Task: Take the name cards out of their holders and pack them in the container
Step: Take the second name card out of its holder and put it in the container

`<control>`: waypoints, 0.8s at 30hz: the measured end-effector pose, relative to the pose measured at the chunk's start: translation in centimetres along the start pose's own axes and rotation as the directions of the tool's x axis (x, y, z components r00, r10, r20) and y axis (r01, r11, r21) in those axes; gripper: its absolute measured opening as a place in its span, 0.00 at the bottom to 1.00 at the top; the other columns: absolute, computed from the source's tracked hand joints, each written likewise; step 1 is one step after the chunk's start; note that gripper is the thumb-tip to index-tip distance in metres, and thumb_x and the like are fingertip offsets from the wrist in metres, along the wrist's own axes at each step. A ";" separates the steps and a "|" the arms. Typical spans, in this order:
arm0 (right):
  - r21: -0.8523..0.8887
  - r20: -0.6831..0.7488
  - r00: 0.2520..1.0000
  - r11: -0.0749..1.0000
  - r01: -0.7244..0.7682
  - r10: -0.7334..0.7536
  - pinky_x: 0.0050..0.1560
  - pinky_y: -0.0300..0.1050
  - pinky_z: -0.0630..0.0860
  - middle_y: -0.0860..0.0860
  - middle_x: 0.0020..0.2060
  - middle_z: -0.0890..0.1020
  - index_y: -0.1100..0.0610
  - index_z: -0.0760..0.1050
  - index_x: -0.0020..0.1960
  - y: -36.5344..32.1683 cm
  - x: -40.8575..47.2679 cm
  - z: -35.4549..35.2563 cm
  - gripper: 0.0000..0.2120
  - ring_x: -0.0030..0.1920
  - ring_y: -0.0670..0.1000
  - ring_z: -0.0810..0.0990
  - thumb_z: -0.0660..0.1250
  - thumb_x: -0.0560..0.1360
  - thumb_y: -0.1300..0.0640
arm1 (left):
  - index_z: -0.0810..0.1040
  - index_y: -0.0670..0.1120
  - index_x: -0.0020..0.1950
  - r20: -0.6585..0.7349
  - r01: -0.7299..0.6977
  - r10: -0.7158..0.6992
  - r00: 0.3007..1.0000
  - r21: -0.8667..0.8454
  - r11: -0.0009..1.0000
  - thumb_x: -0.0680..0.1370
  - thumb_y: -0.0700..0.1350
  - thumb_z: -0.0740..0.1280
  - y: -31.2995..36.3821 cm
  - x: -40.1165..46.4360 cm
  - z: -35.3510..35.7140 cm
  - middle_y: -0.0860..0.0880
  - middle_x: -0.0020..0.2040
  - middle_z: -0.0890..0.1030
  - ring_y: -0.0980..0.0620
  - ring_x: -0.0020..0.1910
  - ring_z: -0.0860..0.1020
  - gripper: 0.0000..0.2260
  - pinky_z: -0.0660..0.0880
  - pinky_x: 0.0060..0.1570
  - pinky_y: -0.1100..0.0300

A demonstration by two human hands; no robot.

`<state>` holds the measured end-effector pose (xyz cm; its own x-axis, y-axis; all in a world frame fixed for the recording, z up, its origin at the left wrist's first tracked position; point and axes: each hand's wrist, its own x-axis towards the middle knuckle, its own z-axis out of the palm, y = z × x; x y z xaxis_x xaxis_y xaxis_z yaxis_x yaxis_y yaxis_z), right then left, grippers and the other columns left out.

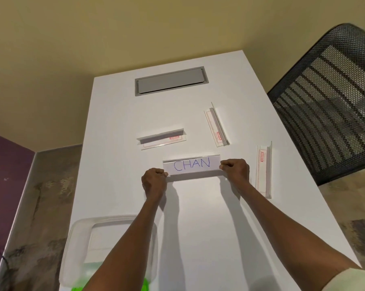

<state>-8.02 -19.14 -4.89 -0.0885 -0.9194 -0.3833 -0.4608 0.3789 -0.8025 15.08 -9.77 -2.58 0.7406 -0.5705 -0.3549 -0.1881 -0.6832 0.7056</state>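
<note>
Both the left hand [154, 181] and right hand [236, 170] pinched opposite ends of the clear plastic holder with the white "CHAN" card [191, 164], fingers curled.

container [76, 244]: near edge cut off, forearm overlaps | chair [333, 97]: cropped right

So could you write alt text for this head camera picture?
Two hands, left hand and right hand, pinch the ends of a name card reading CHAN over a white table. Three card holders lie beyond; a clear container sits near left.
</note>
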 end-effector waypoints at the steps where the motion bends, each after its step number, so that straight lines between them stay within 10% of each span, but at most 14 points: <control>1: -0.005 -0.002 1.000 1.000 -0.001 0.001 0.48 0.41 0.77 0.51 0.43 0.87 0.55 0.86 0.45 0.4 0.1 -0.1 0.07 0.46 0.49 0.83 0.74 0.68 0.62 | 0.83 0.42 0.44 0.000 0.001 -0.001 1.000 0.001 1.000 0.73 0.37 0.70 -0.2 -0.2 0.3 0.46 0.43 0.85 0.51 0.39 0.79 0.02 0.70 0.33 0.67; 14: 0.008 -0.046 0.999 1.000 -0.029 0.029 0.44 0.40 0.77 0.51 0.38 0.87 0.54 0.86 0.41 4.9 0.3 0.7 0.06 0.40 0.49 0.83 0.75 0.65 0.63 | 0.82 0.40 0.38 -0.022 0.038 -0.038 0.999 -0.031 0.999 0.71 0.34 0.70 -2.6 -1.7 2.7 0.55 0.31 0.77 0.66 0.29 0.73 0.04 0.66 0.27 0.80; 24: -0.041 -0.016 1.000 0.999 0.026 -0.026 0.44 0.45 0.76 0.46 0.33 0.83 0.55 0.84 0.38 5.8 0.3 0.8 0.05 0.40 0.50 0.82 0.73 0.65 0.64 | 0.81 0.40 0.37 -0.015 0.022 -0.021 1.000 0.019 1.000 0.72 0.35 0.68 -3.6 -1.7 3.5 0.47 0.35 0.82 0.49 0.37 0.78 0.05 0.70 0.35 0.67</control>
<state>-10.03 -17.17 -10.01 -0.0906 -0.9306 -0.3546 -0.4988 0.3506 -0.7926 12.23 -7.88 -6.63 0.7538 -0.5490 -0.3610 -0.1844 -0.7040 0.6858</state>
